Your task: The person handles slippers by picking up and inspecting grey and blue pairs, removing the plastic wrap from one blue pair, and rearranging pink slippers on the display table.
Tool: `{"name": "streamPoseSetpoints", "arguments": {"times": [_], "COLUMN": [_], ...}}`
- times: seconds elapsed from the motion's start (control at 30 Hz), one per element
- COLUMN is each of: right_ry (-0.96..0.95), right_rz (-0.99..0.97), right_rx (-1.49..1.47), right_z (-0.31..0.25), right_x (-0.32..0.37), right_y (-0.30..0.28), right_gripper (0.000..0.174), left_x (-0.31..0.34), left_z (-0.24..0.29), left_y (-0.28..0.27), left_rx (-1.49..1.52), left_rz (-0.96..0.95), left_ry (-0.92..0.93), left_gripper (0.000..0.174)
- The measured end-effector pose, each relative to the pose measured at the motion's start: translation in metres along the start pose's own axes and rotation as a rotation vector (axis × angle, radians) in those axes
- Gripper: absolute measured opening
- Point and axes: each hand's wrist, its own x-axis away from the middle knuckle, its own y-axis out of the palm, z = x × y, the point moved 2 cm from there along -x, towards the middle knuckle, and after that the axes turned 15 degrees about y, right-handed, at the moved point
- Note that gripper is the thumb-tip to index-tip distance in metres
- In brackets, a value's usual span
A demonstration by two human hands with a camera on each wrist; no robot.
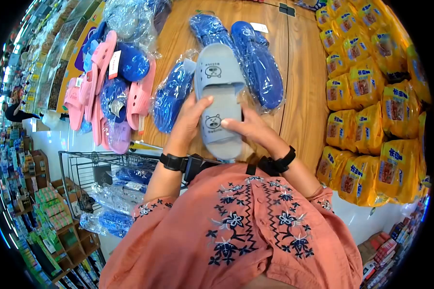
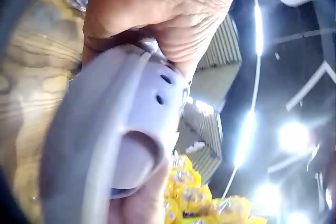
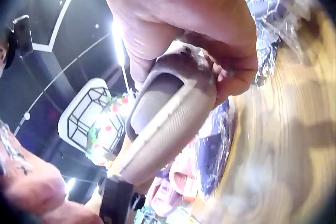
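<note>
The left hand point(image 1: 192, 114) and right hand point(image 1: 252, 122) were closed round the grey slippers point(image 1: 220, 65), thumbs on top, above the near edge of the wooden table point(image 1: 301, 106), with blue bagged slippers point(image 1: 265, 77) lying near

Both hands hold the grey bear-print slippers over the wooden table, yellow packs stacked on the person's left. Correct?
Wrong side: the yellow packs are stacked on the person's right, per the head view. The rest stands: left hand and right hand hold the grey bear-print slippers over the wooden table.
</note>
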Motion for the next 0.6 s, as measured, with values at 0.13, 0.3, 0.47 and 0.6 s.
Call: {"name": "streamPoseSetpoints", "arguments": {"times": [0.13, 0.3, 0.47, 0.6], "right_ry": [0.302, 0.223, 0.225, 0.236], "right_rz": [-0.028, 0.176, 0.236, 0.225], "right_rx": [0.287, 0.05, -0.013, -0.07], "right_z": [0.02, 0.016, 0.02, 0.036], "right_x": [-0.004, 0.006, 0.021, 0.026], "right_y": [-0.015, -0.057, -0.081, -0.081], "right_gripper": [0.056, 0.033, 0.032, 0.031], "left_x": [0.015, 0.021, 0.01, 0.01], "left_z": [-0.023, -0.018, -0.025, -0.023], "left_y": [-0.025, -0.046, -0.102, -0.113], "left_rx": [-0.232, -0.623, -1.372, -1.661], "left_rz": [0.026, 0.05, -0.033, -0.024], "left_ry": [0.041, -0.018, 0.277, 0.32], "left_gripper": [0.058, 0.056, 0.07, 0.084]}}
